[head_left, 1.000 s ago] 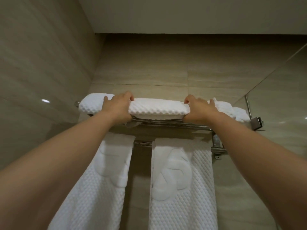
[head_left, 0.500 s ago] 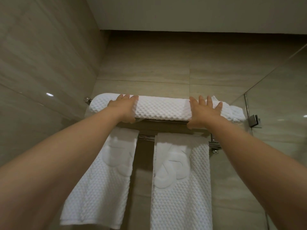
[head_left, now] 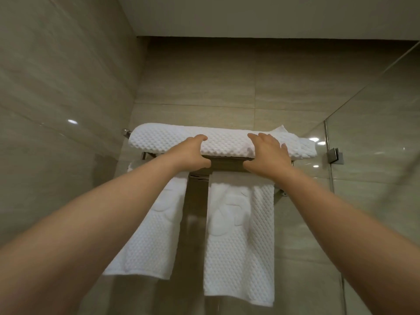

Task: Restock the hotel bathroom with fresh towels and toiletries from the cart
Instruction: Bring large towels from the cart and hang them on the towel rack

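A folded white waffle towel (head_left: 227, 143) lies along the top of a chrome wall rack (head_left: 227, 159). My left hand (head_left: 193, 154) grips the towel's front edge left of centre, fingers curled over the top and thumb underneath. My right hand (head_left: 269, 155) rests on the towel right of centre, its fingers laid straight across the top and its thumb low by the rack bar. Two more white towels hang from the lower bar, the left hanging towel (head_left: 154, 235) partly behind my forearm and the right hanging towel (head_left: 241, 246) in full view.
Beige tiled walls close in on the left (head_left: 56, 110) and behind the rack. A glass shower panel (head_left: 375, 178) stands on the right, fixed by a metal clamp (head_left: 335, 155) just past the towel's right end.
Both hands have slid inward along the folded towel towards its middle. The left hand went from lying flat to curling round the front edge. The view has tilted slightly.
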A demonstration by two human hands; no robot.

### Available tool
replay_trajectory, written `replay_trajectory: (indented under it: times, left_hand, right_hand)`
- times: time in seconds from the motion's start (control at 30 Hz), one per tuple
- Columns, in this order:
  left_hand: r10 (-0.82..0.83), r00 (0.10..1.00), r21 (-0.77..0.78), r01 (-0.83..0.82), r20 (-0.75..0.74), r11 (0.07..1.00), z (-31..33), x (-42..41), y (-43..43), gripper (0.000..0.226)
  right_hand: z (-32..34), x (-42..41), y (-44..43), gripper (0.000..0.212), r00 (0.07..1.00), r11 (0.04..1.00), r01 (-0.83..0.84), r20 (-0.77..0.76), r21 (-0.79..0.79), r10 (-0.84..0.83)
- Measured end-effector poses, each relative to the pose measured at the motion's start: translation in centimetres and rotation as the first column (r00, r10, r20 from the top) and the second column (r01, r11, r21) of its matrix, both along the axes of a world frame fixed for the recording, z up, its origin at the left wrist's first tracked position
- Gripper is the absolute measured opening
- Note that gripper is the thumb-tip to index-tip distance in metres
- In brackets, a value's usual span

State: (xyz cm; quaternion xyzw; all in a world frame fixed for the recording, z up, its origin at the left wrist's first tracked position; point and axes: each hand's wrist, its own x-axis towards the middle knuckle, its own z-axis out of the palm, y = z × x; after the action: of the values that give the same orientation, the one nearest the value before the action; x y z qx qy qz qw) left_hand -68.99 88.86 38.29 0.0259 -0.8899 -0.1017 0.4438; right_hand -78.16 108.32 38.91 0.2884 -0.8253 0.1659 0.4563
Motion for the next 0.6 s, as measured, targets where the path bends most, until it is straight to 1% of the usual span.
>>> replay_trajectory:
  times: [0.07,0.17,0.27,0.33,0.47,0.6]
  left_hand:
    - [-0.032,0.999,0.055,0.032,-0.006,0.998,-1.2,1.2,0.9,0.072]
    - [-0.083,0.996,0.155,0.086,-0.024,0.984,-3.4,3.7,2.1,0.065]
    - [-0.142,0.987,0.266,0.158,-0.076,0.951,-5.4,6.5,2.9,0.059]
    - [-0.178,0.978,0.331,0.205,-0.110,0.921,-6.7,8.6,3.4,0.054]
    - [-0.267,0.953,0.476,0.301,-0.140,0.826,-9.7,12.2,5.1,0.051]
    - [-0.285,0.942,0.591,0.333,-0.176,0.735,-12.2,15.3,7.5,0.045]
  right_hand:
    - [-1.3,1.6,0.1,0.079,0.996,0.994,-0.094,0.007,-0.052,0.094]
    - [-3.7,4.7,0.3,0.069,0.969,0.961,-0.220,0.081,-0.167,0.235]
    - [-6.3,8.0,0.8,0.061,0.926,0.907,-0.292,0.147,-0.304,0.348]
    - [-8.1,10.2,1.2,0.056,0.881,0.852,-0.335,0.187,-0.401,0.435]
    - [-12.0,14.5,2.2,0.053,0.797,0.766,-0.333,0.270,-0.549,0.540]
    - [-15.0,18.1,3.3,0.053,0.731,0.711,-0.270,0.343,-0.649,0.590]
